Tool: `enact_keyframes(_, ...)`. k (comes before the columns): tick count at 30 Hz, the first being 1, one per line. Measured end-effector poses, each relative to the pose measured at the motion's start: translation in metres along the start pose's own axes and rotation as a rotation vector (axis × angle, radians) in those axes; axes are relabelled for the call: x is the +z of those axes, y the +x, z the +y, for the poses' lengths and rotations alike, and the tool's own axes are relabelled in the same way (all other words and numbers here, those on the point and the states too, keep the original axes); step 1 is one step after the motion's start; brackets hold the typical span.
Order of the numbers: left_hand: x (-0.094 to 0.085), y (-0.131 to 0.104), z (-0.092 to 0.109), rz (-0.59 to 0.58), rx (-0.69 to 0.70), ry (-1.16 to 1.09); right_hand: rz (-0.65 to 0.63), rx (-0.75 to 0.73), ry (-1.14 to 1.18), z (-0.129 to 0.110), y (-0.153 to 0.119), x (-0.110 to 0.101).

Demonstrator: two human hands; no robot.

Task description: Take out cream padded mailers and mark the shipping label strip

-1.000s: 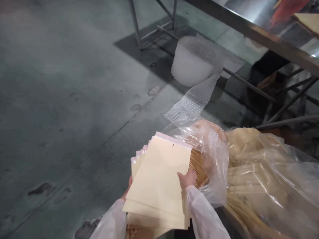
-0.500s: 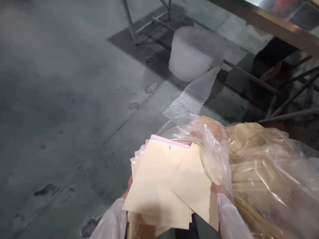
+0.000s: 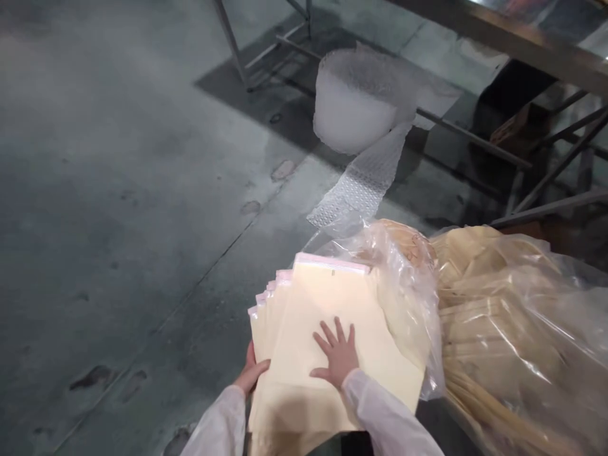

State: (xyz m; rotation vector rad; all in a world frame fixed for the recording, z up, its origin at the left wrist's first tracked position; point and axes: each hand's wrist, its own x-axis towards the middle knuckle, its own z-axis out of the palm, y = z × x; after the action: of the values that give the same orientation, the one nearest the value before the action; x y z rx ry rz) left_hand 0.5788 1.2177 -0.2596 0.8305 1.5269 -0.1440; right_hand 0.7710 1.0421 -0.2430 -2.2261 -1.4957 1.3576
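Left hand [image 3: 251, 370]: partly curled at the near-left edge of the envelopes [image 3: 327, 304], thumb laid over the edge; it appears to have hold of the pile's side.
Right hand [image 3: 337, 364]: fingers spread wide, palm down over the top envelope, gripping nothing.
Envelopes' place: between the hands and reaching ahead of them, under the right palm and against the left thumb.
Long axis: runs away from the person, pink-edged ends farthest from the hands; the left ones fan out in steps.
Nearer hand: the right to the top envelope's middle, the left to the fanned edges.
Plastic bag [image 3: 411, 269]: just beyond and right of the right hand, beside the pile.
Larger bag [image 3: 503, 329]: farther right of the right hand, filled with similar paper.
Bubble wrap [image 3: 354, 111]: well ahead of both hands, on the floor by the table [image 3: 498, 41].
Hard to see: the left fingers under the pile, whatever supports it, and where the right-hand envelopes meet the plastic; the pile's near end is shadowed.
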Motion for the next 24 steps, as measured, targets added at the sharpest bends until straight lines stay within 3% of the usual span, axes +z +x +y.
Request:
enact_keyframes(3, -0.008, 0.007, -0.008, -0.048, 0.039, -0.064, 0.075, 0.251, -0.116, 0.074, -0.030, 0.001)
enact_keyframes(6, -0.012, 0.012, -0.015, -0.085, 0.069, -0.120, 0.115, 0.457, -0.190, 0.135, -0.060, -0.012)
enact_keyframes(8, -0.014, 0.015, -0.017, -0.090, 0.063, -0.145, 0.123, 0.566, -0.198, 0.159, -0.065, -0.024)
enact_keyframes(10, -0.016, 0.017, -0.018, -0.108, 0.041, -0.168, 0.145, 0.646, -0.187, 0.166, -0.059, -0.034)
enact_keyframes(12, -0.018, 0.018, -0.019, -0.122, 0.012, -0.183, 0.185, 0.683, -0.171, 0.154, -0.050, -0.037)
enact_keyframes(15, -0.019, 0.018, -0.020, -0.114, -0.009, -0.180, 0.324, 0.664, -0.161, 0.101, -0.045, -0.031)
enact_keyframes(17, -0.019, 0.017, -0.021, -0.115, -0.006, -0.177, 0.410, 0.446, -0.097, 0.054, -0.048, -0.023)
enact_keyframes(19, -0.019, 0.016, -0.020, -0.118, -0.002, -0.173, 0.342, 0.187, 0.011, 0.013, -0.050, -0.014)
enact_keyframes(20, -0.018, 0.016, -0.020, -0.116, -0.005, -0.170, 0.296, 0.162, 0.053, 0.000, -0.050, -0.011)
enact_keyframes(22, -0.018, 0.015, -0.019, -0.118, -0.014, -0.166, 0.299, 0.360, 0.122, -0.008, -0.048, -0.006)
enact_keyframes(24, -0.018, 0.014, -0.017, -0.124, -0.026, -0.165, 0.440, 0.651, 0.382, 0.005, -0.045, -0.005)
